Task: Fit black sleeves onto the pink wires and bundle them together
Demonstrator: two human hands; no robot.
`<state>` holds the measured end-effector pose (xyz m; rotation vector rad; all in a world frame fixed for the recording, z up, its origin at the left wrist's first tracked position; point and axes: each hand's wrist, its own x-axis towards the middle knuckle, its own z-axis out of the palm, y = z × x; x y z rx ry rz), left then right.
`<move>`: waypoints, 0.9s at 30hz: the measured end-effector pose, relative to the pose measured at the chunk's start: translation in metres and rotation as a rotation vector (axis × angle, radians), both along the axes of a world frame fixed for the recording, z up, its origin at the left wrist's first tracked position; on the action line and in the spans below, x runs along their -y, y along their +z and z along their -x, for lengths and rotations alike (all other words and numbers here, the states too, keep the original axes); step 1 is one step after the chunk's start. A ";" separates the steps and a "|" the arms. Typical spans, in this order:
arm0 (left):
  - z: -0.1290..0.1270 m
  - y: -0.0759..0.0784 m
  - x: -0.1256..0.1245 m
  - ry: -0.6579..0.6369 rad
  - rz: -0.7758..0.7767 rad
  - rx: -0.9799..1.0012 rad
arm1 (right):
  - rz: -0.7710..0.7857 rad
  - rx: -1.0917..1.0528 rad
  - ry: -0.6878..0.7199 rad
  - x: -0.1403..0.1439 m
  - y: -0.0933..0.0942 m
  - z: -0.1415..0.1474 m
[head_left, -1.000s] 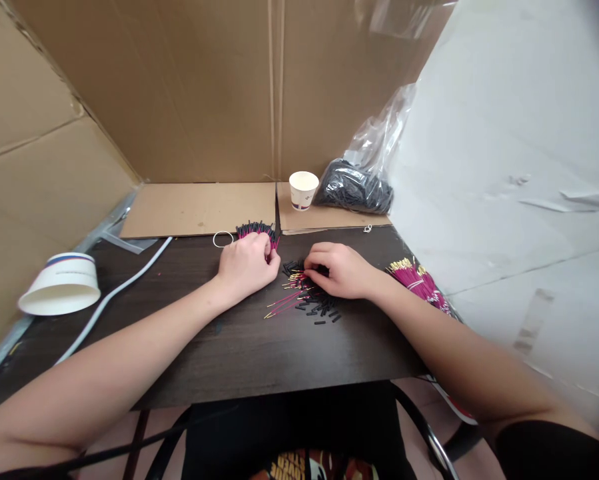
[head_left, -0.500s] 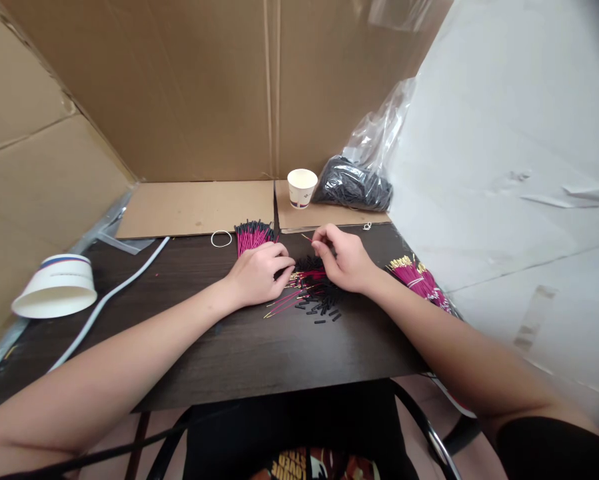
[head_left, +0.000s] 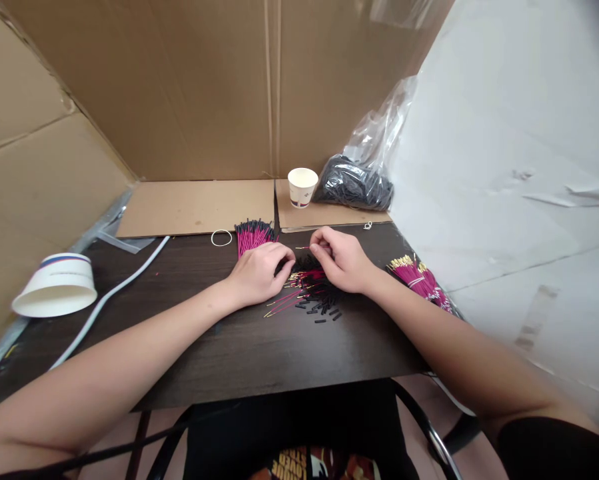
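Observation:
My right hand (head_left: 343, 260) pinches a thin magenta wire (head_left: 303, 248), whose gold-coloured tip sticks out leftward toward my other hand. My left hand (head_left: 258, 275) has its thumb and fingertips brought together at the left edge of a pile; whatever they hold, if anything, cannot be made out. Short black sleeves (head_left: 324, 307) lie heaped between and below both hands, mixed with loose magenta wires (head_left: 285, 300) with gold tips. Just behind my left hand rests a bundle of magenta wires with black-sleeved ends (head_left: 254, 235), partly covered by the hand.
Right of my right forearm lies a tied bundle of gold-tipped wires (head_left: 421, 281). Behind are a paper cup (head_left: 302, 188) and a clear bag of black pieces (head_left: 356, 183). A rubber band (head_left: 221, 238), a white cable (head_left: 112, 297) and a tipped paper cup (head_left: 56, 285) are leftward.
The wire in my right hand has dropped slightly and swung from slanting to nearly level, its tip pointing left. My left hand's fingertips have shifted slightly and stay by the pile.

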<state>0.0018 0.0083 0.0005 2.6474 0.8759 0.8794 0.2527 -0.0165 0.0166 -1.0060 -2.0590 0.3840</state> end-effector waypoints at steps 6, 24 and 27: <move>-0.005 0.002 0.006 0.070 0.120 0.233 | -0.042 -0.012 0.003 0.002 0.004 -0.001; -0.008 0.006 0.009 0.076 0.169 0.301 | -0.040 0.043 0.017 0.004 0.006 0.000; -0.009 0.007 0.010 0.069 0.185 0.312 | -0.049 0.044 0.034 0.004 0.004 0.000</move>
